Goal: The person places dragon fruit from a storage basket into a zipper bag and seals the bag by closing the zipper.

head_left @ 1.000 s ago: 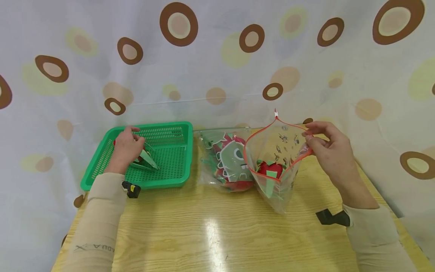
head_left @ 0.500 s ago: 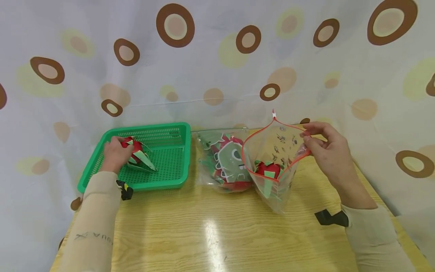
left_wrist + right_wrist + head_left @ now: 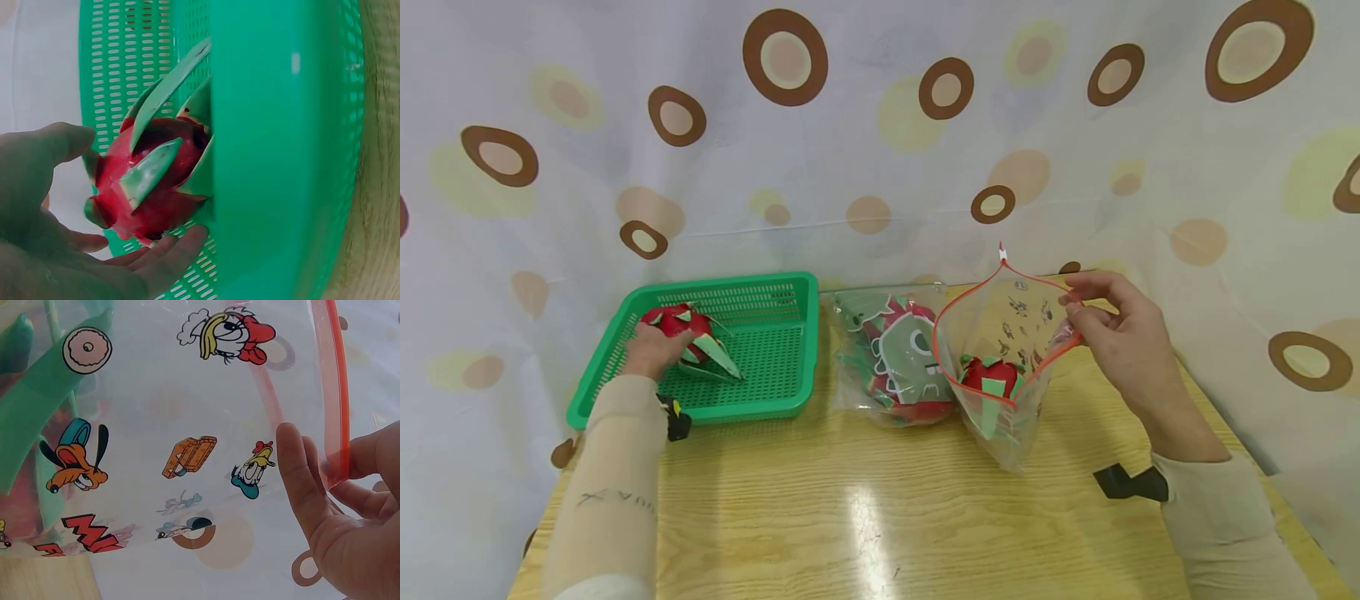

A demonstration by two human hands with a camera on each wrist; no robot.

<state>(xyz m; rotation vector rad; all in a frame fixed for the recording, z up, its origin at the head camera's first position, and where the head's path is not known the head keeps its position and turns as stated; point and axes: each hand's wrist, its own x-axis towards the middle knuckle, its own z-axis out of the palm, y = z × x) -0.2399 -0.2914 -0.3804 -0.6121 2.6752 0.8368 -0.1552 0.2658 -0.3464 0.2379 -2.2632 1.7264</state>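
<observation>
Standing on the counter (image 3: 865, 517), the green basket (image 3: 790, 400) contains a red dragon fruit (image 3: 679, 323), gripped by the left hand (image 3: 651, 350). The right hand (image 3: 1116, 333) pinches the open zip bag (image 3: 1000, 333) rim.

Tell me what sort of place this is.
Probably a staged tabletop workstation, not a kitchen: a wooden table backed by a circle-patterned curtain, with a green basket holding a toy dragon fruit and a clear zip bag.

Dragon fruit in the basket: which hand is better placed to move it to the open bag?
Left. The left hand cups the dragon fruit in the basket; the right hand pinches the bag rim open.
</observation>
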